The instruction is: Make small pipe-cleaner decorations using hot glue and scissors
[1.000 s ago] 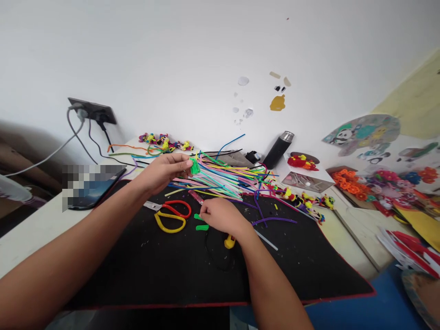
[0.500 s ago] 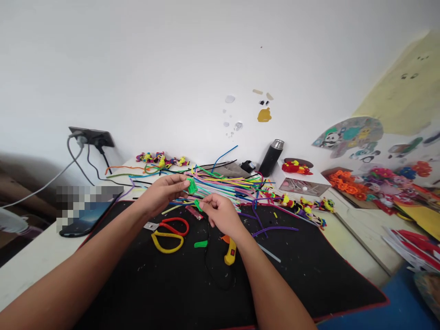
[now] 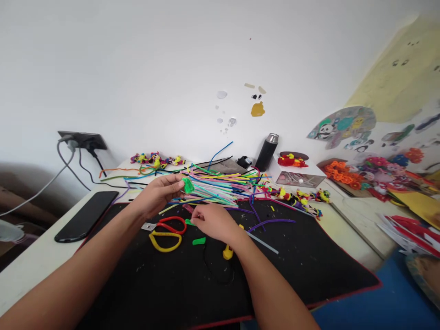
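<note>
My left hand is raised over the mat's far edge, its thumb and fingers pinching a bundle of green pipe cleaner. Lower and to the right, my right hand has its fingers closed on a small green pipe-cleaner piece, close to the mat. A second short green piece lies just below that hand. Scissors with one red and one yellow handle rest on the left. Partly hidden under my right wrist is a yellow glue gun.
Loose coloured pipe cleaners are heaped behind the black mat. A phone lies left. A black flask and white box stand at the back right. Pipe-cleaner figures lie near the mat's right corner.
My right hand has moved down and left, away from the green bundle, carrying its small green piece to the mat. My left hand still holds the bundle. The view has shifted slightly.
</note>
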Action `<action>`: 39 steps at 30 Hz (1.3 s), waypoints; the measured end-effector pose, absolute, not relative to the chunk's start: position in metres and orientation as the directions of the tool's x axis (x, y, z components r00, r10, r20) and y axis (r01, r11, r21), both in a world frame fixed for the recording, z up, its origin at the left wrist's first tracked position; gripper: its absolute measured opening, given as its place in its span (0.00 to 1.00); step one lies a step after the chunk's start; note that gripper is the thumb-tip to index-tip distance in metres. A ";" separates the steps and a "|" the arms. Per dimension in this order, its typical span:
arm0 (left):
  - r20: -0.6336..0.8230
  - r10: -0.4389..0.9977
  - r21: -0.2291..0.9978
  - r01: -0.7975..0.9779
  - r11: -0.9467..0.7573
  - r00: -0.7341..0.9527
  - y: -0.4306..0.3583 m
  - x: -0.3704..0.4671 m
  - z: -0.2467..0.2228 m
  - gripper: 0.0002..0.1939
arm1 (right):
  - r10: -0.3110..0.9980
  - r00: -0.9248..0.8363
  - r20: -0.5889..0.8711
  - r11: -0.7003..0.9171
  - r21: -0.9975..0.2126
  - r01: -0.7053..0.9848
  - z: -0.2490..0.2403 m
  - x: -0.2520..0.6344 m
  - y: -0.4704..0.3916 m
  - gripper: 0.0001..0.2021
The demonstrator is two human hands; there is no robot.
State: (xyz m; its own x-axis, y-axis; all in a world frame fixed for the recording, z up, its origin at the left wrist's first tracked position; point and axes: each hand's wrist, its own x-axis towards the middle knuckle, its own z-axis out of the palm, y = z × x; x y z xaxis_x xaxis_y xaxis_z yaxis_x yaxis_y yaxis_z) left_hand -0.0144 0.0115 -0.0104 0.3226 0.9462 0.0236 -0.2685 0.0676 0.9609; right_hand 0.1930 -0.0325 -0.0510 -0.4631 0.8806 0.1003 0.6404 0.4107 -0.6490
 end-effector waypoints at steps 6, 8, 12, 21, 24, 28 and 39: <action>0.023 0.937 0.959 -0.271 0.078 0.349 0.010 -0.013 -0.010 0.13 | 0.899 -0.416 0.139 0.395 -0.668 0.630 -0.046 0.190 -0.032 0.09; 0.023 0.940 0.954 -0.288 0.081 0.340 0.009 -0.014 -0.008 0.13 | 0.926 -0.344 0.153 0.341 -0.730 0.593 -0.041 0.193 -0.033 0.10; 0.026 0.944 0.944 -0.318 0.084 0.328 0.007 -0.013 0.000 0.16 | 0.940 -0.306 0.147 0.313 -0.726 0.612 -0.030 0.209 -0.046 0.10; 0.082 0.925 0.935 -0.350 0.058 0.371 0.000 -0.016 0.019 0.17 | 0.988 -0.119 -0.103 0.037 -0.581 0.813 -0.022 0.266 -0.112 0.17; 0.100 0.917 0.933 -0.356 0.047 0.385 -0.004 -0.015 0.022 0.17 | 0.981 -0.071 -0.183 -0.032 -0.504 0.863 -0.021 0.270 -0.124 0.20; 0.127 0.907 0.932 -0.361 0.029 0.401 -0.008 -0.014 0.028 0.17 | 0.969 -0.019 -0.244 -0.084 -0.406 0.910 -0.028 0.264 -0.123 0.23; 0.185 0.891 0.935 -0.352 -0.030 0.415 -0.010 -0.019 0.034 0.17 | 0.952 0.089 -0.292 -0.228 -0.487 0.843 -0.055 0.258 -0.117 0.16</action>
State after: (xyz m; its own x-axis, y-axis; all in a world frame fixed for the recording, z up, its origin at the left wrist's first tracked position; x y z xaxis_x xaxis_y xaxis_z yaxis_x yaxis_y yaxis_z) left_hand -0.0188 -0.0103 0.0344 0.4146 0.8910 0.1850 -0.3522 -0.0303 0.9354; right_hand 0.2577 -0.1166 -0.0549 0.0893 0.9522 -0.2922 0.8431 -0.2284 -0.4869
